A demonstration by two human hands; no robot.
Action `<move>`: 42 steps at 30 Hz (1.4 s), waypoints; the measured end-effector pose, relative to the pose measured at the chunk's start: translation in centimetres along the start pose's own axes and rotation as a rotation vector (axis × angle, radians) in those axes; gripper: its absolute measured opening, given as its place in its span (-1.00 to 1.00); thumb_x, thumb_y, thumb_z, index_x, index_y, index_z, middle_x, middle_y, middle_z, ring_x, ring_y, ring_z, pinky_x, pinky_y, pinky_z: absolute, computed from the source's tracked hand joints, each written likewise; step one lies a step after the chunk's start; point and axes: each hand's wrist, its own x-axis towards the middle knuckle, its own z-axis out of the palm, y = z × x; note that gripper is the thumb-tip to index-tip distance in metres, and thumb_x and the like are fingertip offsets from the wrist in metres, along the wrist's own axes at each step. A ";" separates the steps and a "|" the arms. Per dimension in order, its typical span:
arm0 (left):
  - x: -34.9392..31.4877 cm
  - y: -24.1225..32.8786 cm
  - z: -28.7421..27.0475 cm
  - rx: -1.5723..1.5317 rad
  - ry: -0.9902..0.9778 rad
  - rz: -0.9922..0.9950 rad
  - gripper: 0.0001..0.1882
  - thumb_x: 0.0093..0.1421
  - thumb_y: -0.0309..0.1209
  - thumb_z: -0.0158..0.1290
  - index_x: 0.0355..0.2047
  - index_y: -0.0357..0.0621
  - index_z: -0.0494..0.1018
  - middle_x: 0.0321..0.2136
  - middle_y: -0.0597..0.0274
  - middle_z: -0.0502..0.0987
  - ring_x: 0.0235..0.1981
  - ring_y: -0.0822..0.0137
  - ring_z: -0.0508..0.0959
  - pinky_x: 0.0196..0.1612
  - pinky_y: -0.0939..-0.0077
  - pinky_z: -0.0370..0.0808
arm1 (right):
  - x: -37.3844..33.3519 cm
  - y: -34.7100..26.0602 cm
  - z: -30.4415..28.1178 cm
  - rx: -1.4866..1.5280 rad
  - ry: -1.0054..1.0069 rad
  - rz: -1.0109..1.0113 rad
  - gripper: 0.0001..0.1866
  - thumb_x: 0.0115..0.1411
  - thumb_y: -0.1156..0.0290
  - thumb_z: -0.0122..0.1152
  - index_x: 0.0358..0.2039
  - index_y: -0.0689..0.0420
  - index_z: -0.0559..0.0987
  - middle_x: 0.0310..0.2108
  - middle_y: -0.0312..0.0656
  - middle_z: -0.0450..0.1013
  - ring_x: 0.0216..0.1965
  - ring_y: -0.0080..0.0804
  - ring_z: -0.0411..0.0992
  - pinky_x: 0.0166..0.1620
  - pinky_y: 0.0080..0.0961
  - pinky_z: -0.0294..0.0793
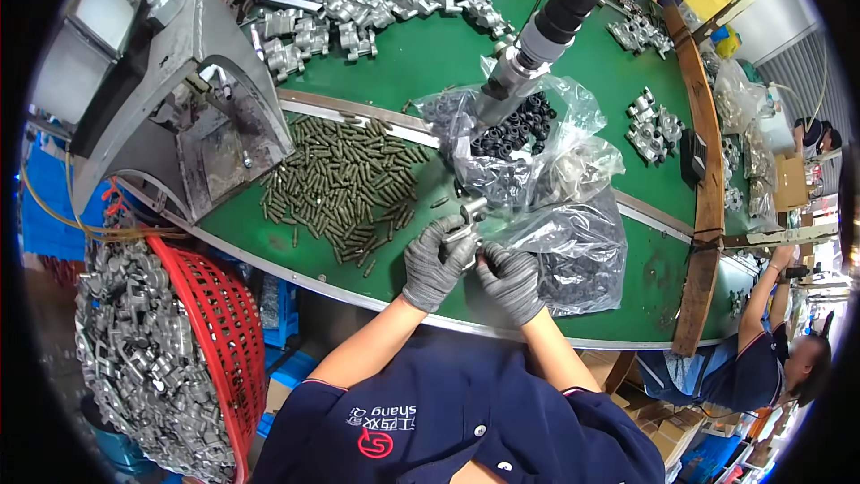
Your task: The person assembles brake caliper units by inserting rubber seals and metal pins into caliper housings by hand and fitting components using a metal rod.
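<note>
My left hand (434, 264), in a grey knitted glove, is closed around a small silver metal casting (469, 211) just above the near edge of the green bench. Part of the casting is covered by the fingers. Close beside it, my right hand (512, 281), gloved alike, has its thumb and fingers pinched together near the casting's lower end; whatever sits between them is hidden. To the left lies a heap of greenish-brown metal pins (336, 181). Beyond the hands, an open clear bag holds black ring-like parts (520, 130). Another clear bag (578, 255) with dark parts rests right of my right hand.
A dark-and-silver cylindrical tool (546, 31) slants over the open bag. Silver castings (358, 4) cover the far bench; more castings (654, 130) lie right. A grey metal housing (193, 99) stands left, above a red basket (215, 332) of castings. Another person (761, 358) sits at right.
</note>
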 end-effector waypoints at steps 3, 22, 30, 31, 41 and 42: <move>0.2 0.6 -0.3 0.009 0.013 0.009 -0.67 0.04 -0.33 0.22 -0.21 -0.19 0.46 -0.39 0.15 0.56 -0.38 0.34 0.57 -0.27 0.45 0.49 | 0.0 0.3 0.3 0.209 -0.013 0.039 -0.78 0.08 0.32 0.13 -0.28 0.11 0.56 -0.58 -0.02 0.46 -0.55 -0.05 0.45 -0.43 -0.26 0.42; 2.5 4.9 -8.5 -0.628 -0.011 -0.348 -0.55 -0.04 -0.46 0.25 -0.15 -0.18 0.31 -0.24 0.07 0.50 -0.30 0.24 0.56 -0.28 0.40 0.60 | 9.6 -1.5 2.8 -0.405 -0.172 -0.240 -0.74 0.11 0.32 0.04 -0.17 0.06 0.49 -0.23 -0.04 0.40 -0.31 -0.10 0.48 -0.28 -0.15 0.47; 2.3 6.1 -6.1 -0.094 0.016 -0.084 -0.66 0.00 -0.63 0.16 -0.22 -0.12 0.33 -0.31 0.26 0.45 -0.31 0.42 0.51 -0.28 0.58 0.53 | 6.3 -1.9 0.5 -0.080 0.021 -0.195 -0.75 0.08 0.35 0.09 -0.21 0.10 0.50 -0.25 -0.01 0.43 -0.33 -0.04 0.46 -0.27 -0.14 0.44; 2.3 5.7 -5.8 -0.098 0.008 -0.084 -0.66 0.00 -0.63 0.16 -0.22 -0.12 0.33 -0.31 0.26 0.45 -0.31 0.42 0.51 -0.28 0.58 0.53 | 5.6 -2.3 -0.4 0.131 0.083 -0.225 -0.72 0.06 0.38 0.12 -0.17 0.11 0.50 -0.24 0.00 0.44 -0.33 -0.03 0.46 -0.25 -0.16 0.44; 0.0 6.5 -0.7 0.362 -0.334 0.104 -0.64 -0.03 -0.39 0.24 -0.22 -0.16 0.41 -0.36 0.10 0.53 -0.37 0.27 0.54 -0.26 0.43 0.47 | -0.5 0.3 -1.7 0.945 0.049 0.075 -0.62 0.10 0.23 0.25 -0.19 0.26 0.48 -0.36 -0.17 0.48 -0.31 -0.44 0.45 -0.18 -0.55 0.41; -0.2 6.8 -0.6 0.350 -0.359 0.119 -0.64 -0.03 -0.39 0.24 -0.22 -0.16 0.41 -0.36 0.10 0.53 -0.37 0.27 0.54 -0.26 0.43 0.47 | -0.8 0.6 -1.7 1.081 0.001 0.153 -0.65 0.12 0.24 0.24 -0.22 0.25 0.49 -0.38 -0.22 0.47 -0.33 -0.50 0.43 -0.21 -0.57 0.40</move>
